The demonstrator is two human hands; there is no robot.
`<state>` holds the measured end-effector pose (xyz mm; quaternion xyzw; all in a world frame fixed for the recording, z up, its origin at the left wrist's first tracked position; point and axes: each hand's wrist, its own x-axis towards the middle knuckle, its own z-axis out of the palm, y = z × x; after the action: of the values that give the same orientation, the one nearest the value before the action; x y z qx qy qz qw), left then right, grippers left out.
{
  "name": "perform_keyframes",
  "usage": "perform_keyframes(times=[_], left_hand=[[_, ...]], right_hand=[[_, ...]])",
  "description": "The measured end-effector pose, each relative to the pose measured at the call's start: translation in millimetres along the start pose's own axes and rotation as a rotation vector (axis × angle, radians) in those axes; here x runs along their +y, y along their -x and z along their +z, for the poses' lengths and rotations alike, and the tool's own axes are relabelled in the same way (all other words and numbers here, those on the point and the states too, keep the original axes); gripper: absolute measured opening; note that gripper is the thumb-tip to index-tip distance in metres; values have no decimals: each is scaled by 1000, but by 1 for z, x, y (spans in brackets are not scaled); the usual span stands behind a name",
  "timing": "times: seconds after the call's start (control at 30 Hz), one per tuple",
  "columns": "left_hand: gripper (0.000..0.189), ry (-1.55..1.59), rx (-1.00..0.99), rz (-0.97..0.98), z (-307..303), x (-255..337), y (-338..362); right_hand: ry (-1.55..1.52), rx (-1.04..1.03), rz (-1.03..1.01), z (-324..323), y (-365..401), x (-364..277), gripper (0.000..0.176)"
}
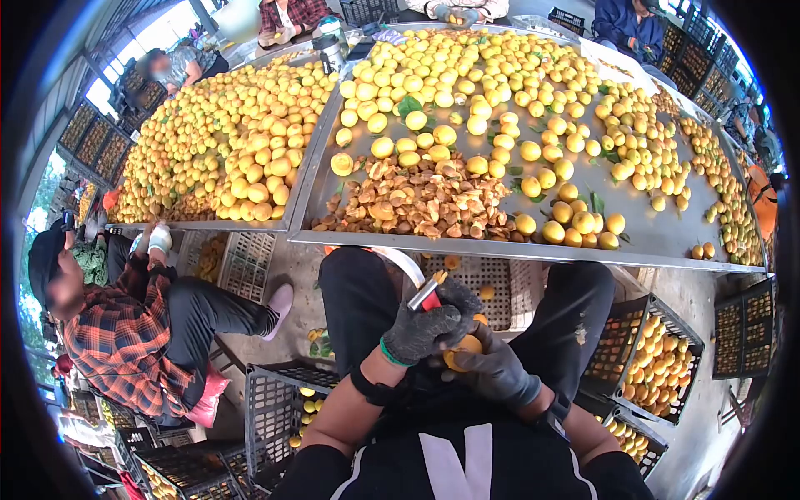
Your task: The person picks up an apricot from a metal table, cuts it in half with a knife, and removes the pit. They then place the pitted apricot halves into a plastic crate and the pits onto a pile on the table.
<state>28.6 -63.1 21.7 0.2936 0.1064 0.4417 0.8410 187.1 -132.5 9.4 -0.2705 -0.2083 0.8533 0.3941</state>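
My left hand, in a dark knit glove, is closed around a small red-handled tool with a metal end pointing up and left. Its exact kind cannot be made out. In my right hand, also gloved, is a round yellow-orange fruit, gripped between thumb and fingers close beside the left hand. Both hands are over my lap, below the front edge of a metal table. On that table lie a heap of orange-brown fruit pieces and many whole yellow fruits.
Under the table's edge stands a pale plastic crate. Black crates of fruit flank me at left and right. A person in a plaid shirt sits at my left; other people sit along the far side.
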Motion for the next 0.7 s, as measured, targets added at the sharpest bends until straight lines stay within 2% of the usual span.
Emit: perform_keyframes(times=[0.03,0.07,0.17,0.2,0.33,0.4,0.53,0.7], left_hand=[[26,-39,-69,29,2,2,-2],[29,-178,-17,94,-1,1,-3],[27,-35,42,142,0,9,-2],[25,-116,74,188,-7,6,-3],[23,-75,165,184,-5,3,-1],[23,-34,141,191,-3,2,-4],[26,80,90,272,-4,0,-6],[27,-18,147,251,2,-2,-4]], right_hand=[[0,-1,2,4,1,-3,44],[33,55,3,10,2,-7,45],[136,113,-10,14,5,-9,46],[208,113,-28,14,5,-11,46],[283,76,-53,16,7,-20,44],[316,25,-94,8,5,-13,43],[300,57,-131,8,4,-7,43],[364,81,-177,12,4,-5,43]])
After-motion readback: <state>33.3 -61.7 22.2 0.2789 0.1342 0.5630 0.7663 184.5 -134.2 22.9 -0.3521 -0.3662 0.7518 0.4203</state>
